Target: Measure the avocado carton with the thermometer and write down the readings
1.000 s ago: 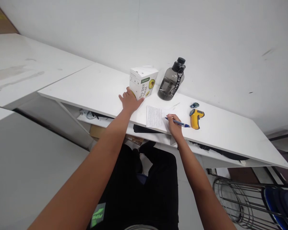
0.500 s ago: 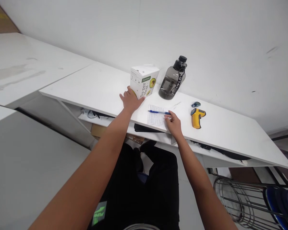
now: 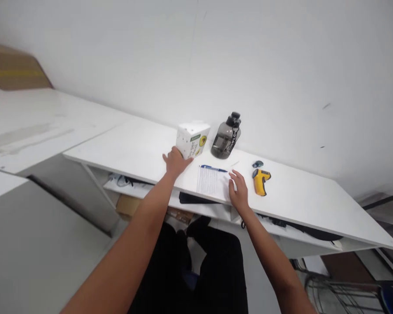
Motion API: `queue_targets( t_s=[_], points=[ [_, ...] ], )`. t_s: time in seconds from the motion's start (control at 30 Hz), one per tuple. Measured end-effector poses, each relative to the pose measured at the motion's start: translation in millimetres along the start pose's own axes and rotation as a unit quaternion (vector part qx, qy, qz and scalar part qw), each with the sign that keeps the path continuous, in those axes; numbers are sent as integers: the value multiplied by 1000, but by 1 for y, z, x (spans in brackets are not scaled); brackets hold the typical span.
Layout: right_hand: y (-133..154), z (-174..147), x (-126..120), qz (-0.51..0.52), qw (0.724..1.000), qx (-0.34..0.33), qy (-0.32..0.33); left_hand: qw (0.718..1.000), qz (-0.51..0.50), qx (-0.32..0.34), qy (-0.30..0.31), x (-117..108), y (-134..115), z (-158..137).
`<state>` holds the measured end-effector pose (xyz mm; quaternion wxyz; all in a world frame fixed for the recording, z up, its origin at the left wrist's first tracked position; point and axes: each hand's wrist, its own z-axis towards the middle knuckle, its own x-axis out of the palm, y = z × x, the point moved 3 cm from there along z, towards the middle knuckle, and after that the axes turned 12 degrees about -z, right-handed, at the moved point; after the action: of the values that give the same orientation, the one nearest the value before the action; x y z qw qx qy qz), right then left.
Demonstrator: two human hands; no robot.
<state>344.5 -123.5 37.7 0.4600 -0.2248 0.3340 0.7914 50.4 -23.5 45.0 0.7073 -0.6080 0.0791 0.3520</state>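
A white carton (image 3: 183,139) with "Su-per Meal" print and avocado pictures stands upright on the white table. My left hand (image 3: 175,163) grips its near lower corner, thumb on the printed face and fingers along the left side. A blue pen (image 3: 212,168) lies across the top of a sheet of handwritten paper (image 3: 207,181). Just right of the pen's end, my right hand (image 3: 238,189) is open, fingers apart and slightly curled, holding nothing. Behind the paper stands a grey see-through water bottle (image 3: 222,144) with a black cap and strap.
A yellow infrared thermometer gun (image 3: 260,181) lies right of my right hand, with a small dark object (image 3: 257,164) behind it. The wall rises behind the table (image 3: 301,196). A shelf below holds a black flat item (image 3: 196,199). A wire rack (image 3: 343,290) stands lower right.
My right hand has let go of the pen and opened, moving slightly away to the right. The pen now lies on the paper. My left hand stays at the carton; the view has tilted up.
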Motion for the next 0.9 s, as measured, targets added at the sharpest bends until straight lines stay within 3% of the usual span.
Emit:
queue_targets(
  t_s=[0.07, 0.13, 0.2, 0.27, 0.37, 0.77, 0.9],
  points=[
    [-17, 8, -19, -115, 993, 11, -29, 1000, -9, 1, -2, -1, 2, 1],
    [-40, 15, -37, -225, 966, 124, -13, 1000, -10, 4, -4, -1, 3, 3],
    [-61, 19, -47, -299, 925, 232, 43, 1000, -6, 8, -8, -1, 4, 3],
    [-76, 19, -49, -320, 891, 305, 105, 1000, -2, 9, -9, 0, 5, 3],
    [-88, 16, -43, -285, 867, 379, 154, 1000, 1, 6, -7, 1, 5, 3],
    [-95, 17, -39, -233, 849, 441, 171, 1000, 23, -4, -3, 0, 4, 3],
    [-92, 18, -39, -248, 857, 418, 173, 1000, 25, -9, 1, -2, 1, 0]
  ],
)
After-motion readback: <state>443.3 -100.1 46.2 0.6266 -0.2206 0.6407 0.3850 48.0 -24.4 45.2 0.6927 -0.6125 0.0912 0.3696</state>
